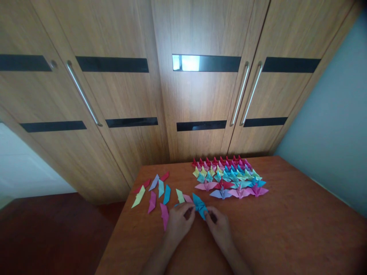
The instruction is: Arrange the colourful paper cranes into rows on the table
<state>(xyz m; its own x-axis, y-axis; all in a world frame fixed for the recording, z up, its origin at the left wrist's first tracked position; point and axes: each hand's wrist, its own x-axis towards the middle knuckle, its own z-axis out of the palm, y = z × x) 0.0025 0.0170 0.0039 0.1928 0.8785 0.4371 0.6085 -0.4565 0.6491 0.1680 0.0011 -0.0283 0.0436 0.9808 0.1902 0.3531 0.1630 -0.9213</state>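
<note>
Between my two hands is a blue origami crane (200,205), held just above the wooden table (275,236). My left hand (181,220) pinches its left end between thumb and fingers. On its lower right edge my right hand (218,224) has closed, thumb and forefinger gripping the paper. Close beyond my left hand lie a pale yellow folded paper piece (180,196) and a pink one (187,198), partly hidden. A magenta folded piece (164,214) lies left of my left hand.
Rows of finished paper cranes (223,183) in red, pink, yellow, blue and purple stand at the back of the table. Several flat folded pieces (152,201) are scattered on the left. Behind the table rises a wooden wardrobe (197,99); a pale wall (329,133) is at right.
</note>
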